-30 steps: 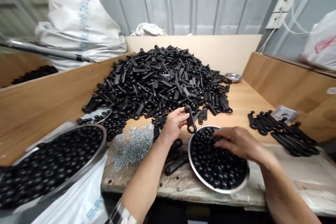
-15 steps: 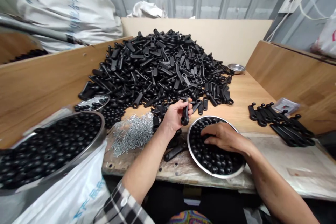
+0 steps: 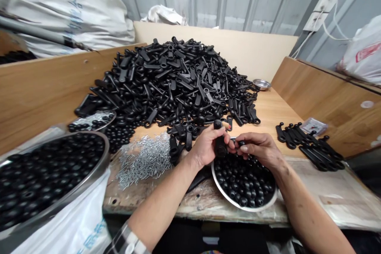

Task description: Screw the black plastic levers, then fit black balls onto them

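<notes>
Far left of the fingers, a wide steel bowl [image 3: 102, 154] heaped with black balls rests against a white sack [image 3: 74, 222]. Closer in, still left of the fingers, a shallow dish [image 3: 102, 123] holds screws and balls, with more black balls [image 3: 119, 137] spilled beside it and a loose spread of zinc screws [image 3: 143, 162] on the counter [image 3: 268, 115]. Beyond them rises a big heap of black lever handles [image 3: 166, 83].

The left hand [image 3: 206, 147] holds one black lever handle [image 3: 220, 143] upright just above the bowl below, its fingers [image 3: 212, 137] closed around the shank. The handle looks light, stiff and smooth, so the shank seems the natural place to hold it, leaving the ends free.

Just beside it, the right hand [image 3: 258, 151] has its fingers [image 3: 245, 147] pinched together on what looks like a small black ball [image 3: 240, 143], mostly hidden. Round and smooth, it could easily slip and roll.

Directly below the fingers, a steel bowl [image 3: 238, 202] brims with black balls. Well right of the fingers, more handles [image 3: 315, 151] lie side by side near a small packet [image 3: 314, 126].
</notes>
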Available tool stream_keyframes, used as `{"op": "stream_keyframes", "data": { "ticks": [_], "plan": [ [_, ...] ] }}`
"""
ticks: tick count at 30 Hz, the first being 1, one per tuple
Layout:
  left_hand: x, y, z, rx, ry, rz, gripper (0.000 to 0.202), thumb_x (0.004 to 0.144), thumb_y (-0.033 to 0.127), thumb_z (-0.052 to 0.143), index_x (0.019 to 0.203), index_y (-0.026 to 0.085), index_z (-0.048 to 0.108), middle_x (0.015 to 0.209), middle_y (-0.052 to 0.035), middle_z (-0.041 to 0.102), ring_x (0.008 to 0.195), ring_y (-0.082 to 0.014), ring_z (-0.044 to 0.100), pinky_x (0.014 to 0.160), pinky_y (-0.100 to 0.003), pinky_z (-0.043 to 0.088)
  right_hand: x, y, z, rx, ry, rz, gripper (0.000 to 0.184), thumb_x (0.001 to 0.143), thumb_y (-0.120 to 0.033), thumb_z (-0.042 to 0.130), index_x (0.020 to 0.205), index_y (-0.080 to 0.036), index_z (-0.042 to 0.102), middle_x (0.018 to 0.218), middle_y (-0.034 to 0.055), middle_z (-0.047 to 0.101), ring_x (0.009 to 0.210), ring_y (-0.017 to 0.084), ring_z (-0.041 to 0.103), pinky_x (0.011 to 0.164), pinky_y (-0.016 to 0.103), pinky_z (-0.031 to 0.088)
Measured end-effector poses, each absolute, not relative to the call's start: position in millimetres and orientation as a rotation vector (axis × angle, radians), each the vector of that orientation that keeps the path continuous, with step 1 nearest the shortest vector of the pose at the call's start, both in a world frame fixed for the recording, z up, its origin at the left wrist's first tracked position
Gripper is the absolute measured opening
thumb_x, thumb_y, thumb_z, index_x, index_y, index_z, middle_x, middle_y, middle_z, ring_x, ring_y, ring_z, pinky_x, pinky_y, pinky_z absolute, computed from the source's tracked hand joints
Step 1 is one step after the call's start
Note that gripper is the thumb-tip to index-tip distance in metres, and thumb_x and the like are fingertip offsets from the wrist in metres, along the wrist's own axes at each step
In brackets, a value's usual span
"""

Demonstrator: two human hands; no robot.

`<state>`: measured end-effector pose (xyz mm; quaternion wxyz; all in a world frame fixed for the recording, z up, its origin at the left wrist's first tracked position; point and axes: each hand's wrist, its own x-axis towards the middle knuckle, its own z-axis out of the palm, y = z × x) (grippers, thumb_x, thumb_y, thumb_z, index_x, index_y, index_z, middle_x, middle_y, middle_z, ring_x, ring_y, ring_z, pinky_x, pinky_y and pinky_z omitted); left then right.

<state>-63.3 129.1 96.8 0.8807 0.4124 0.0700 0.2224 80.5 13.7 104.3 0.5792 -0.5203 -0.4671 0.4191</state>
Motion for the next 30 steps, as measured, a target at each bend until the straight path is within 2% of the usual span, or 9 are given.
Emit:
{"op": "stream_keyframes", "data": {
  "ticks": [3, 5, 9, 12, 15, 21, 30],
  "plan": [
    [-62.2, 124.1, 95.2, 1.001, 0.140, 0.434, 0.031, 0.078, 0.035, 0.057, 0.105, 0.020, 0.049, 0.060, 0.0025, 0.055, 0.044, -0.0131, 0.052, 0.045, -0.025, 0.043, 80.5, 15.1, 103.5, -1.133, -1.052, 0.994, 0.024, 0.068, -0.025, 0.074, 0.089, -0.017, 0.069, 0.077, 0.0042, 0.068, 0.055, 0.012, 0.061, 0.044, 0.019, 0.049],
    [-60.4, 120.9, 93.6, 1.088, 0.205, 0.516, 0.036, 0.075, 0.032, 0.060, 0.106, 0.017, 0.052, 0.058, 0.0034, 0.053, 0.042, -0.0101, 0.047, 0.043, -0.022, 0.037, 80.7, 15.9, 103.2, -1.098, -1.035, 0.993, 0.023, 0.070, -0.026, 0.072, 0.091, -0.017, 0.068, 0.075, 0.0038, 0.067, 0.054, 0.013, 0.062, 0.041, 0.019, 0.049],
    [-56.0, 115.5, 88.4, 1.285, 0.380, 0.746, 0.030, 0.068, 0.025, 0.064, 0.096, 0.014, 0.061, 0.061, 0.0031, 0.052, 0.051, -0.0083, 0.045, 0.051, -0.022, 0.035, 79.1, 17.9, 101.4, -1.071, -1.009, 1.036, 0.020, 0.075, -0.027, 0.068, 0.093, -0.017, 0.067, 0.073, 0.0035, 0.066, 0.054, 0.013, 0.063, 0.040, 0.018, 0.048],
    [-54.3, 112.4, 84.1, 1.476, 0.411, 0.818, 0.019, 0.074, 0.025, 0.058, 0.089, 0.014, 0.065, 0.068, 0.0009, 0.056, 0.064, -0.0104, 0.049, 0.064, -0.023, 0.038, 75.8, 19.0, 100.5, -1.064, -1.016, 1.070, 0.019, 0.078, -0.028, 0.067, 0.092, -0.016, 0.066, 0.073, 0.0035, 0.066, 0.054, 0.012, 0.063, 0.040, 0.017, 0.048],
    [-53.5, 109.4, 79.9, 1.638, 0.404, 0.839, 0.018, 0.081, 0.025, 0.049, 0.087, 0.016, 0.063, 0.075, -0.0002, 0.059, 0.075, -0.0125, 0.051, 0.073, -0.023, 0.039, 72.2, 18.5, 100.6, -1.065, -1.006, 1.084, 0.019, 0.077, -0.029, 0.067, 0.091, -0.016, 0.065, 0.071, 0.0031, 0.066, 0.053, 0.012, 0.063, 0.039, 0.017, 0.048],
    [-52.3, 103.6, 75.4, 1.763, 0.439, 0.850, 0.014, 0.082, 0.019, 0.046, 0.091, 0.019, 0.057, 0.071, 0.0022, 0.057, 0.071, -0.0120, 0.052, 0.072, -0.023, 0.040, 69.3, 16.4, 101.2, -1.084, -0.981, 1.100, 0.024, 0.076, -0.032, 0.068, 0.091, -0.015, 0.062, 0.068, 0.0035, 0.066, 0.050, 0.012, 0.062, 0.039, 0.017, 0.048],
    [-56.2, 102.6, 72.7, 1.906, 0.487, 0.977, 0.019, 0.081, 0.017, 0.047, 0.096, 0.021, 0.057, 0.075, -0.0006, 0.059, 0.071, -0.0148, 0.053, 0.071, -0.025, 0.038, 67.3, 15.2, 101.3, -1.070, -0.951, 1.144, 0.022, 0.077, -0.032, 0.067, 0.090, -0.016, 0.064, 0.065, 0.0025, 0.066, 0.047, 0.012, 0.061, 0.037, 0.017, 0.048]
  ]
}}
